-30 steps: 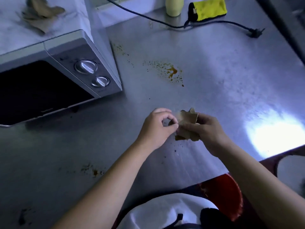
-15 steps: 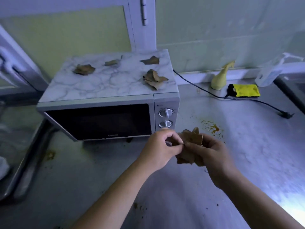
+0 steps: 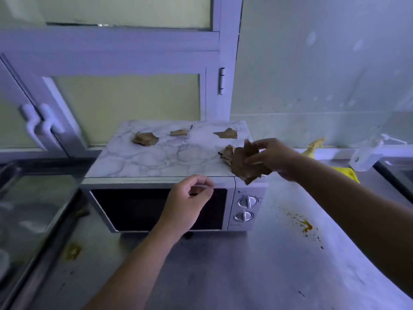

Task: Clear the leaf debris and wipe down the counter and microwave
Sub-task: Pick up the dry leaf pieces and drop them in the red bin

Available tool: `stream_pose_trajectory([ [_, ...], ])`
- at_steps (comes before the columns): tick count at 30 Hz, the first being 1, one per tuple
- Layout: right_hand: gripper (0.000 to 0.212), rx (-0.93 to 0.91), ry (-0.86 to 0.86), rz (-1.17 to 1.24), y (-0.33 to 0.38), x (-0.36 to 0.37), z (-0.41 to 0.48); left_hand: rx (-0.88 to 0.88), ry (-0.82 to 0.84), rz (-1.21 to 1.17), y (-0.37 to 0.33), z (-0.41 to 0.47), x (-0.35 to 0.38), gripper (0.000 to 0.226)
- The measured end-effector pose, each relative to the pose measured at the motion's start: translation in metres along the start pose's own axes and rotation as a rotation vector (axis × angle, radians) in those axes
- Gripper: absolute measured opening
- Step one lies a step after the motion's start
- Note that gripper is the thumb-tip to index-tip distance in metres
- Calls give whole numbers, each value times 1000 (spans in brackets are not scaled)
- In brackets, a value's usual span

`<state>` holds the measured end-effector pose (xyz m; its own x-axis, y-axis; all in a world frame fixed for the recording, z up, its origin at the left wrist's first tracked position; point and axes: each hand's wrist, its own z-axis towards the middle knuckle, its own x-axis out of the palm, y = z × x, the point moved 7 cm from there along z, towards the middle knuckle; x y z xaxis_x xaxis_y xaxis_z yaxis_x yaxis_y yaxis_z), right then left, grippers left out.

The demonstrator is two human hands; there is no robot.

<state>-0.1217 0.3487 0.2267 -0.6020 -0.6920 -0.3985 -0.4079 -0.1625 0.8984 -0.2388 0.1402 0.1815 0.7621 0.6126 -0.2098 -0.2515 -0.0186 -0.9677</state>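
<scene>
My right hand [image 3: 276, 158] holds a bunch of dry brown leaves [image 3: 247, 166] above the right front corner of the microwave [image 3: 248, 206]. Its marble-patterned top [image 3: 165, 153] carries several more leaves: one at the left [image 3: 144, 138], a small one in the middle [image 3: 178, 132], one at the back right [image 3: 226, 133] and one [image 3: 226, 153] just beside my right hand. My left hand [image 3: 188, 203] hovers in front of the microwave door, fingers loosely curled with nothing in them. The steel counter [image 3: 257, 271] has an orange-brown stain [image 3: 305, 225] to the right of the microwave.
A yellow cloth [image 3: 348, 174] lies behind my right forearm, with a yellow spray nozzle [image 3: 314, 146] and a clear spray bottle [image 3: 368, 156] by the back wall. A sink [image 3: 29, 211] lies to the left. A brown smear [image 3: 72, 251] marks the counter near it.
The view has tilted up from the counter to the microwave. My hands have parted: the right has risen with the leaves over the microwave's top, the left has let go and hangs before the door.
</scene>
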Motion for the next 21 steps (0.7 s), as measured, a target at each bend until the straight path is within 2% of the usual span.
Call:
stream_pose_trajectory([
  [7,23,25,84,-312,-1,28,66,-70,-216,287,25,57,-110,14],
  [11,12,-77,34,-599,0,37,70,-93,-269,527,40,113,-156,34],
  [14,38,-156,31,-629,3,41,64,-147,-250,657,49,155,-168,47],
  [17,66,-112,92,-532,2,42,60,-267,-219,714,57,184,-171,56],
  [21,32,-35,80,-604,-2,40,63,-323,-185,788,57,199,-172,47],
])
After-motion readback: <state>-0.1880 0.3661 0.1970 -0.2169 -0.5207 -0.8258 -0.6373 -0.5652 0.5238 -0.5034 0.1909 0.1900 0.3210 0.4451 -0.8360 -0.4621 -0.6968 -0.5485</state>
